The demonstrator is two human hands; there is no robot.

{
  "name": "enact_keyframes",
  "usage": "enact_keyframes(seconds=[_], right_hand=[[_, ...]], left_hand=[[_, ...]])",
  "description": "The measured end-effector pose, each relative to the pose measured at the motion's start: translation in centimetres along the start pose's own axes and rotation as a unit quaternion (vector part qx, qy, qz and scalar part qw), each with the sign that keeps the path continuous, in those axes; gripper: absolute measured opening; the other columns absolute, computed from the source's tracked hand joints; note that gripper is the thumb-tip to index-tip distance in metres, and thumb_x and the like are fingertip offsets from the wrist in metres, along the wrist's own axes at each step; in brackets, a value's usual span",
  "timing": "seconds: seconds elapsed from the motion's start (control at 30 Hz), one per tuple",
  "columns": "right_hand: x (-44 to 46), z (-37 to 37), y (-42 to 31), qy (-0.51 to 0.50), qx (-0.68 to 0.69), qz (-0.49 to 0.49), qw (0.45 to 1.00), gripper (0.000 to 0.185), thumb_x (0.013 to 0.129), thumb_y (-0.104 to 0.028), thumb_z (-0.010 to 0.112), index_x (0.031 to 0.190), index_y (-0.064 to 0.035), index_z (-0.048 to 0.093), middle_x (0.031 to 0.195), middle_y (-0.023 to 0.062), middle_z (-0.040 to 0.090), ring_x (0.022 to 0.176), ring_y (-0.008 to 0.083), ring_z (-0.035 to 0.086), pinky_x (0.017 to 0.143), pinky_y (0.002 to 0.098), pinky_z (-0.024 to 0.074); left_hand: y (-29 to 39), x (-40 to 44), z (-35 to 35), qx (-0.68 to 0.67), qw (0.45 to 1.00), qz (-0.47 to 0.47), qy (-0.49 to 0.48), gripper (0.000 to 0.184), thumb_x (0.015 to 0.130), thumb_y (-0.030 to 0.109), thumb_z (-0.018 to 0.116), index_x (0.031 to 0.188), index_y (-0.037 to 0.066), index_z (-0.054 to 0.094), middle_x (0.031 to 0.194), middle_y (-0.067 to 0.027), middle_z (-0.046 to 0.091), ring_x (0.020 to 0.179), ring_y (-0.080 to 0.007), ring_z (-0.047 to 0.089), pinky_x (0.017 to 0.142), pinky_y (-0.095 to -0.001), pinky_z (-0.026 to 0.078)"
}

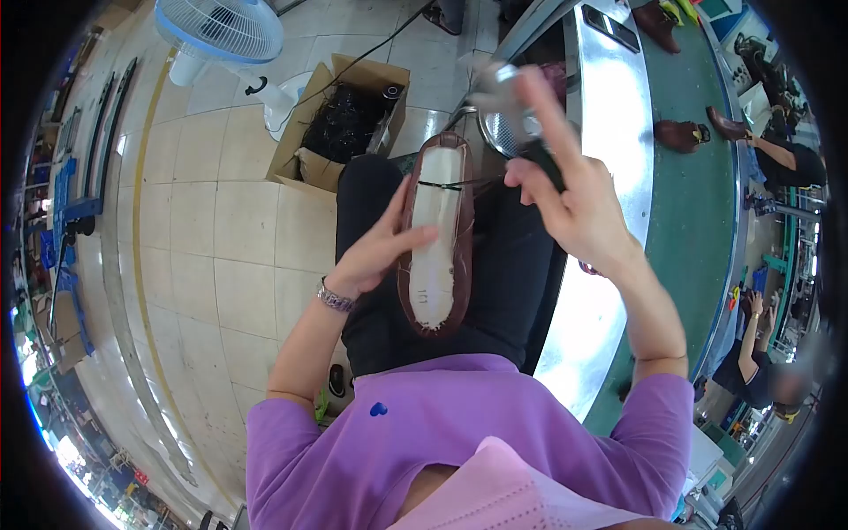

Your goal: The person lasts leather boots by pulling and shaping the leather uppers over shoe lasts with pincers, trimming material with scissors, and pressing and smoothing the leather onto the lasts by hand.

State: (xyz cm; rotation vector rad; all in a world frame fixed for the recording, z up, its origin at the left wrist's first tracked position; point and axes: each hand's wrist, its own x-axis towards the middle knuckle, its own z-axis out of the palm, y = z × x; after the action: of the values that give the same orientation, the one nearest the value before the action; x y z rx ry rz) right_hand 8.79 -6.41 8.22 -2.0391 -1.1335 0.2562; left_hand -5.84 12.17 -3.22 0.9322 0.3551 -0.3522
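A brown shoe upper (405, 291) lies sole up across my lap, its long white insole (433, 265) facing me. Near the far end, a thin black tie (439, 185) crosses the insole, and a loose end trails to the right. My left hand (380, 252) grips the shoe's left side, thumb pressed on the insole and fingers partly hidden beneath. Raised to the right of the shoe, my right hand (579, 194) is closed around a dark-handled tool with a metal head (499, 88). Motion blurs this tool, so its exact kind is unclear; one finger points along it.
To my right runs a shiny metal ledge (601, 265) with a phone (611, 28) on it, beside a green conveyor belt (685, 230) carrying brown shoes (680, 135). An open carton (287, 150) of black strands and a fan (221, 31) stand ahead left. Other people work at far right.
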Motion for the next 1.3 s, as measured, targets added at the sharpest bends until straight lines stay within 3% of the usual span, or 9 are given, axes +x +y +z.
enact_keyframes(seconds=[0.13, 0.33, 0.47, 0.57, 0.83, 0.93, 1.03, 1.17, 1.3], right_hand=[[-3.2, 1.3, 0.4, 0.1, 0.186, 0.15, 0.966, 0.06, 0.099, -0.003, 0.049, 0.154, -0.0182, 0.031, 0.095, 0.0073, 0.065, 0.061, 0.0077, 0.055, 0.059, 0.0237, 0.049], [-8.8, 2.3, 0.2, 0.093, 0.344, 0.207, 0.911, 0.048, 0.092, -0.019, 0.067, 0.137, -0.005, 0.055, 0.094, 0.009, 0.065, 0.067, 0.0117, 0.059, 0.063, 0.0246, 0.0488], [-11.0, 4.5, -0.7, 0.07, 0.127, 0.127, 0.981, 0.088, 0.062, -0.038, 0.091, 0.134, -0.0027, 0.056, 0.104, 0.0168, 0.066, 0.079, 0.0251, 0.065, 0.074, 0.0313, 0.0532], [-13.3, 7.2, -0.9, 0.052, 0.062, 0.17, 0.982, 0.091, 0.064, -0.037, 0.09, 0.138, -0.0013, 0.052, 0.123, 0.0199, 0.064, 0.11, 0.0286, 0.063, 0.095, 0.0357, 0.0479], [-15.5, 9.0, 0.9, 0.077, 0.074, 0.136, 0.985, 0.077, 0.07, -0.035, 0.086, 0.134, -0.0051, 0.056, 0.107, 0.0222, 0.067, 0.091, 0.0404, 0.064, 0.09, 0.0411, 0.0513], [-15.5, 9.1, 0.7, 0.087, 0.089, 0.124, 0.985, 0.076, 0.07, -0.035, 0.086, 0.135, -0.0086, 0.056, 0.108, 0.0218, 0.067, 0.093, 0.0425, 0.065, 0.092, 0.0419, 0.0511], [-15.7, 9.4, 0.1, 0.025, 0.102, 0.154, 0.982, 0.079, 0.067, -0.03, 0.088, 0.135, -0.004, 0.056, 0.119, 0.0179, 0.065, 0.107, 0.0322, 0.062, 0.094, 0.0389, 0.0489], [-15.5, 9.5, 0.0, 0.051, 0.114, 0.165, 0.978, 0.078, 0.069, -0.036, 0.087, 0.137, -0.0166, 0.055, 0.111, 0.0317, 0.063, 0.102, 0.0475, 0.063, 0.083, 0.0434, 0.0562], [-15.8, 9.5, 0.2, 0.047, 0.091, 0.151, 0.983, 0.078, 0.069, -0.036, 0.087, 0.137, -0.0163, 0.055, 0.112, 0.0314, 0.063, 0.1, 0.049, 0.063, 0.08, 0.0447, 0.0577]], left_hand=[[0.7, -1.0, 1.8, 0.024, 0.999, -0.032, 0.03, 0.09, 0.083, 0.021, 0.078, 0.152, 0.009, 0.022, 0.143, -0.0085, 0.045, 0.13, -0.0169, 0.043, 0.109, -0.0344, 0.035], [0.1, -3.4, 3.2, 0.101, 0.992, 0.061, -0.052, 0.114, 0.072, 0.009, 0.084, 0.158, 0.01, 0.008, 0.157, -0.0108, 0.024, 0.143, -0.0199, 0.027, 0.115, -0.034, 0.026], [-4.3, -1.2, 1.8, 0.273, 0.946, 0.155, -0.084, 0.123, 0.07, 0.004, 0.084, 0.158, 0.014, -0.002, 0.162, -0.0115, 0.016, 0.146, -0.0209, 0.024, 0.117, -0.0348, 0.026], [-8.1, 0.6, 0.1, 0.251, 0.948, 0.164, -0.107, 0.124, 0.069, 0.0, 0.082, 0.157, 0.016, -0.003, 0.163, -0.012, 0.013, 0.146, -0.0223, 0.024, 0.117, -0.0356, 0.026], [-9.5, 0.2, -0.9, 0.296, 0.939, 0.117, -0.131, 0.135, 0.063, 0.006, 0.089, 0.157, 0.018, -0.008, 0.163, -0.0134, 0.006, 0.149, -0.024, 0.015, 0.12, -0.0382, 0.021], [-6.8, -0.5, -1.1, 0.174, 0.963, 0.089, -0.183, 0.143, 0.057, 0.019, 0.094, 0.157, 0.017, -0.008, 0.162, -0.0128, 0.01, 0.148, -0.0263, 0.018, 0.121, -0.0404, 0.018], [-4.3, -0.4, 1.3, 0.027, 0.995, 0.049, -0.087, 0.145, 0.055, 0.032, 0.096, 0.157, 0.016, -0.005, 0.161, -0.0128, 0.014, 0.148, -0.0286, 0.019, 0.12, -0.0414, 0.016], [-4.6, -0.8, 1.9, 0.192, 0.971, 0.114, -0.087, 0.138, 0.059, 0.039, 0.093, 0.157, 0.013, -0.001, 0.158, -0.0166, 0.019, 0.147, -0.0326, 0.022, 0.119, -0.0436, 0.02], [-3.2, -2.6, 3.2, 0.268, 0.963, 0.02, -0.028, 0.137, 0.062, 0.039, 0.092, 0.156, 0.01, -0.003, 0.156, -0.0205, 0.022, 0.144, -0.0361, 0.026, 0.115, -0.0492, 0.028]])
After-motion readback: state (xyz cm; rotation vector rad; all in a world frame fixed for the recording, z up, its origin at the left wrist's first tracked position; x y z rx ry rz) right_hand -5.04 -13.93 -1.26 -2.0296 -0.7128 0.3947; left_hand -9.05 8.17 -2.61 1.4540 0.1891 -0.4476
